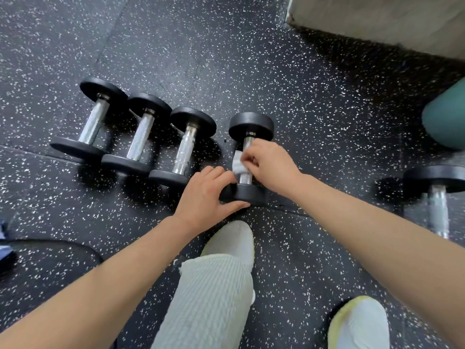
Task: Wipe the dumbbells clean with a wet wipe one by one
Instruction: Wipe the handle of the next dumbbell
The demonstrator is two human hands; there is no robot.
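Observation:
A black dumbbell (251, 127) with a chrome handle lies on the speckled floor in the middle. My right hand (270, 165) pinches a white wet wipe (237, 165) wrapped round its handle. My left hand (210, 197) grips the dumbbell's near black weight, thumb under its front edge. Three more dumbbells lie side by side to the left: the far-left one (91, 122), the middle one (141, 137) and the nearest one (186, 149). Another dumbbell (437, 197) lies blurred at the right edge.
A pale block or bench base (377, 21) stands at the top right, and a teal rounded object (448, 122) sits at the right edge. My knee and white shoes (234, 240) are just below the hands. A dark round thing (50, 253) lies at lower left.

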